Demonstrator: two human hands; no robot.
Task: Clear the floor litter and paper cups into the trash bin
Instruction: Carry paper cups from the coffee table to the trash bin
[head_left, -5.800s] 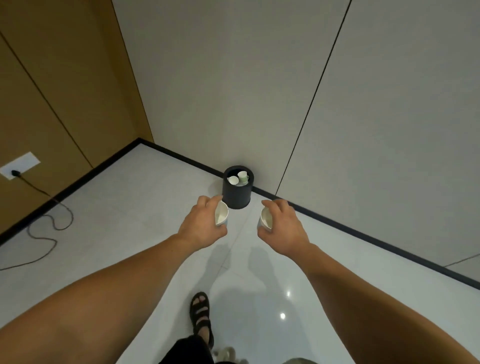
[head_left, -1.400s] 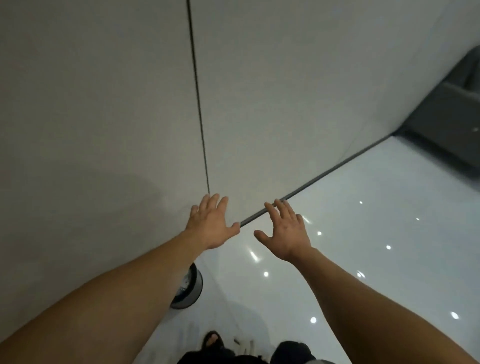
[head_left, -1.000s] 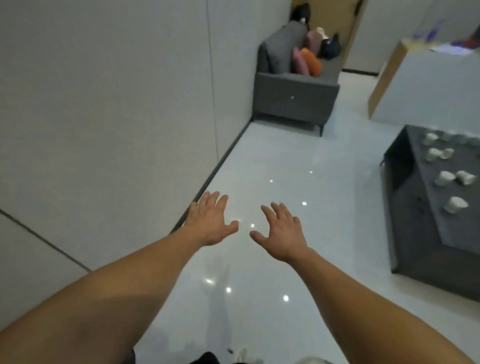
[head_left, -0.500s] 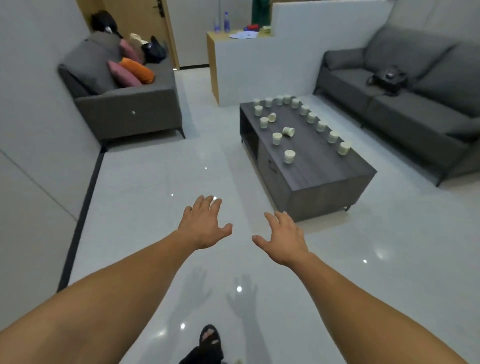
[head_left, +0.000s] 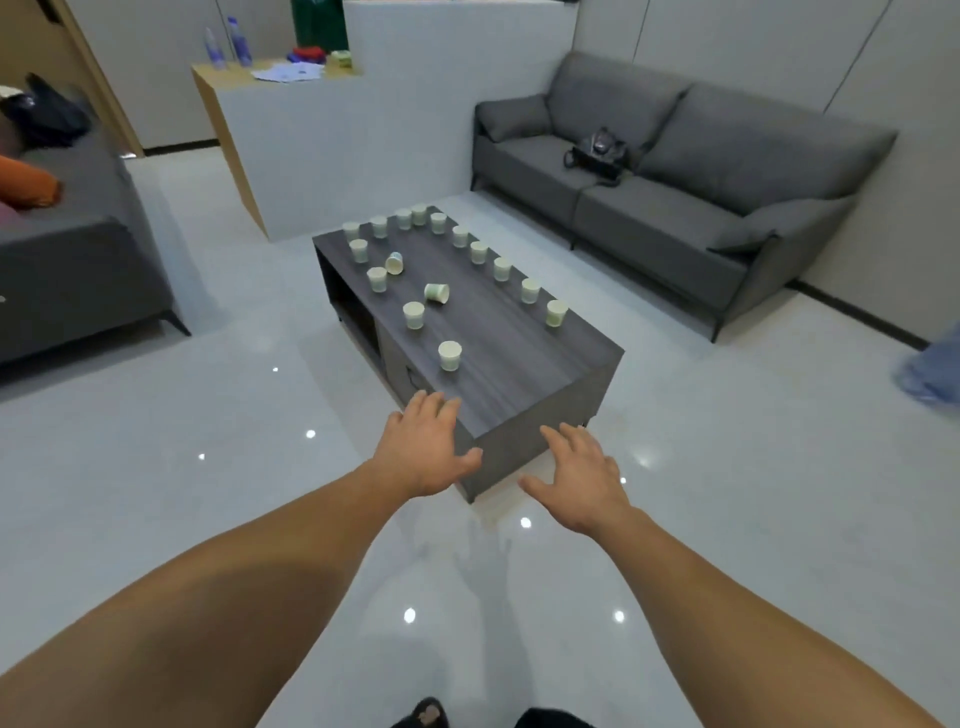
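A glossy pale floor (head_left: 156, 467) spreads across a sitting room. A grey sofa (head_left: 649, 218) stands along the right wall with a black bag (head_left: 597, 153) on its seat, and a second sofa (head_left: 78, 249) sits at the left edge of view. A white counter (head_left: 311, 135) stands behind a low, dark wood bench (head_left: 509, 338) in the middle of the room.

The paper cups (head_left: 449, 356) are all on the bench top. A line of upright ones follows the right long edge and curves round the far end. More stand along the left long edge. Two tipped cups (head_left: 436, 292) lie on their sides toward the middle. The nearest upright cup stands toward the near end, by the left edge.

The left hand (head_left: 426, 452) is held palm down in front of the bench's near left edge, its fingers (head_left: 431, 410) released, spread and holding nothing. The right hand (head_left: 582, 483) hangs palm down just right of the near corner, above the floor, its fingers also loose and empty. Both hands are apart from the cups.
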